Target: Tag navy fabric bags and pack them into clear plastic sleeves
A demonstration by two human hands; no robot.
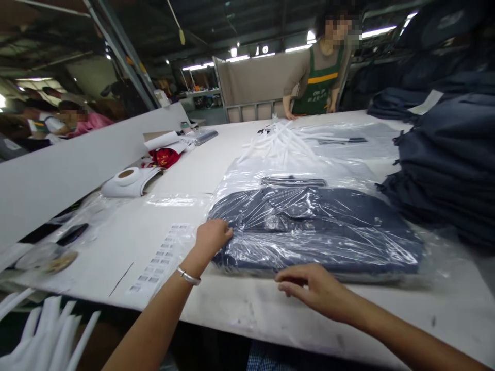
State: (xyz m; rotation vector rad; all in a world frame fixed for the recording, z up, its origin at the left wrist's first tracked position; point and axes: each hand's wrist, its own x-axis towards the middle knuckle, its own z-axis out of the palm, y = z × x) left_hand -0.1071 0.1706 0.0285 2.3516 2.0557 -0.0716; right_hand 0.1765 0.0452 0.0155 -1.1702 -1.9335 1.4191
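Note:
In front of me a dark blue bag lies flat on the table inside a clear plastic bag. My left hand, with a silver bracelet at the wrist, is closed at the left end of this package, its fingers curled on the plastic. By the package's front edge, my right hand holds nothing; its fingers are bent and the thumb stands apart from them. Whether its fingertips touch the plastic I cannot tell. Left of the package lies a sheet of barcode labels.
White strips are heaped behind the package, with more strips at the lower left. Dark folded bags are stacked at right. A white roll sits left, beside the partition. A co-worker stands across the table.

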